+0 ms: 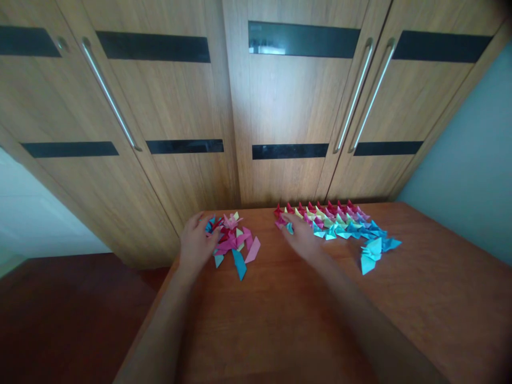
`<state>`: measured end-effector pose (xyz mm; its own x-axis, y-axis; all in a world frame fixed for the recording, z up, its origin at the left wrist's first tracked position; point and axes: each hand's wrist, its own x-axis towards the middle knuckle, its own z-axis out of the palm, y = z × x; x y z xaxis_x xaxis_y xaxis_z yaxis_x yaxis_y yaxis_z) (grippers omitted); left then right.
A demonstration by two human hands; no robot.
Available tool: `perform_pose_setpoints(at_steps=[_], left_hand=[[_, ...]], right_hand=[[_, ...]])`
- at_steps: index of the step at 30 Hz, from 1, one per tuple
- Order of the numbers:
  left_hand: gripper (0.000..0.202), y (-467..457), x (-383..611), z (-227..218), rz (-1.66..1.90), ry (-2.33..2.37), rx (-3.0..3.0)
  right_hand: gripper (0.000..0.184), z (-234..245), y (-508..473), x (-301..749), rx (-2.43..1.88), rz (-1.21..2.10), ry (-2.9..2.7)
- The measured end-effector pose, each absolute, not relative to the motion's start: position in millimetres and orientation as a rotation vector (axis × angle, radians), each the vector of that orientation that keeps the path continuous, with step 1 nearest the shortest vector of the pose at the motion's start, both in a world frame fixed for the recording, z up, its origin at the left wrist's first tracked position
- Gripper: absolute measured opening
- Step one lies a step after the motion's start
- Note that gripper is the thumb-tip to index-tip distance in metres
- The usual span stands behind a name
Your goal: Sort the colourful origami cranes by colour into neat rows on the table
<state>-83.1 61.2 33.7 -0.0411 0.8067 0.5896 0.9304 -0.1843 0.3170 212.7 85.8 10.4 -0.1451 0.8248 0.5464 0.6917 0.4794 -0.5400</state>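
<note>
A loose pile of folded paper cranes [228,242] in pink, red, blue and pale yellow lies on the left part of the wooden table. My left hand [197,241] curls over the pile's left edge, thumb and fingers closing around blue and red paper cranes [209,225]. Farther right, several rows of cranes [332,216] stand side by side, sorted by colour from red at the back to blue in front. At their left end my right hand [303,238] has its fingertips on a pink crane [279,220]; the hand partly hides the cranes under it.
Light blue cranes [371,255] sit apart at the front right of the rows. The brown table [272,325] backs onto a wooden wardrobe [280,96] with long metal handles. A pale wall [464,160] is to the right, and the dark floor [72,314] shows beyond the table's left edge.
</note>
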Motion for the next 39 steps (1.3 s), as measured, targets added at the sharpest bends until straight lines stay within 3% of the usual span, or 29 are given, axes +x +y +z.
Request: perform_pose_setpoints(at_steps=[5, 9, 15, 20, 24, 28, 33, 39], left_hand=[[0.032, 36.2, -2.3, 35.3, -1.059, -1.586, -2.359], [0.042, 12.3, 61.4, 25.2, -0.911, -1.426, -2.7], [0.061, 0.5, 133.5, 4.5, -0.845, -1.37, -3.045], [0.076, 4.5, 185.0, -13.6, -0.877, -1.423, -3.126], [0.08, 1.3, 207.9, -19.2, -0.896, -1.432, -3.131], [0.083, -3.7, 210.9, -17.1, -0.893, -1.416, -3.114], [0.062, -6.9, 185.5, -7.2, -0.895, -1.477, -3.1], [0.041, 5.4, 114.3, 12.6, -1.155, -1.525, -3.014]], right_hand=[[0.04, -1.3, 62.2, 352.2, -1.504, -0.154, -1.817], [0.048, -14.0, 53.8, 442.2, -1.734, -0.33, -1.751], [0.053, -31.9, 58.8, 494.5, -1.833, -0.022, -1.579], [0.045, -34.1, 56.1, 486.2, -1.918, 0.275, -1.599], [0.03, -33.8, 41.2, 463.7, -1.979, 0.219, -1.692], [0.03, -33.5, 21.3, 429.6, -1.889, 0.234, -1.697], [0.031, -28.3, 6.7, 376.6, -1.814, 0.404, -1.621], [0.034, -17.3, 27.9, 295.4, -1.423, 0.887, -1.459]])
